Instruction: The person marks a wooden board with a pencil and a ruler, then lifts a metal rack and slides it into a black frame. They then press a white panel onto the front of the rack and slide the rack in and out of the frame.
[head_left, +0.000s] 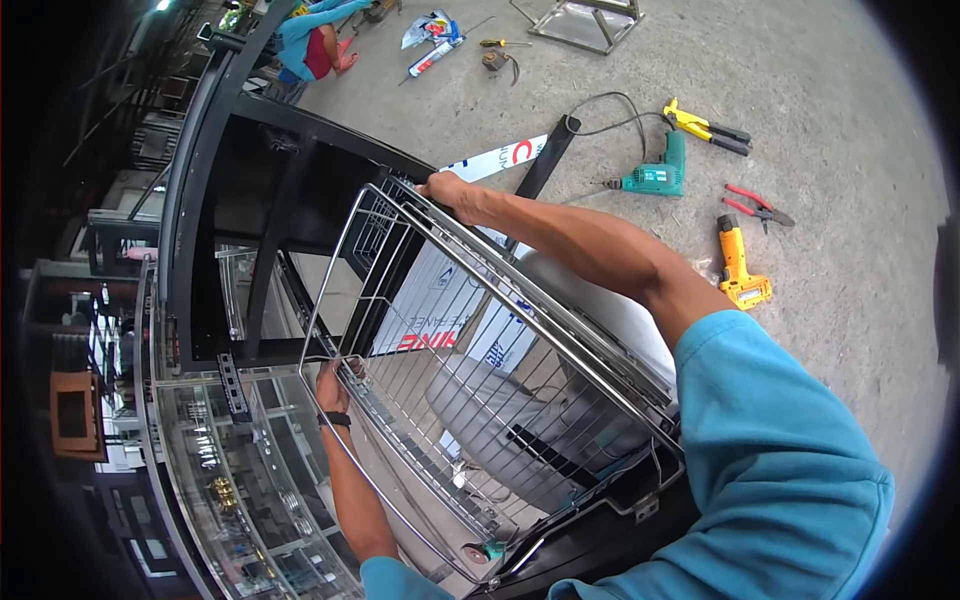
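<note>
wire basket (pixel 530 322), silvery, shiny (thin bars)

The worker's right hand (pixel 450 194) grips a wire basket (pixel 535 325), left hand (pixel 333 388) touching its opposite side, while a green drill (pixel 657 176) lies on the floor (pixel 850 140).

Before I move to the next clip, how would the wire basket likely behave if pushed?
The wire basket would probably stay stiff, since its metal rods form a framed cage. Its smooth, shiny rods may feel slippery. With so many open gaps, it's perhaps light for its size.
</note>
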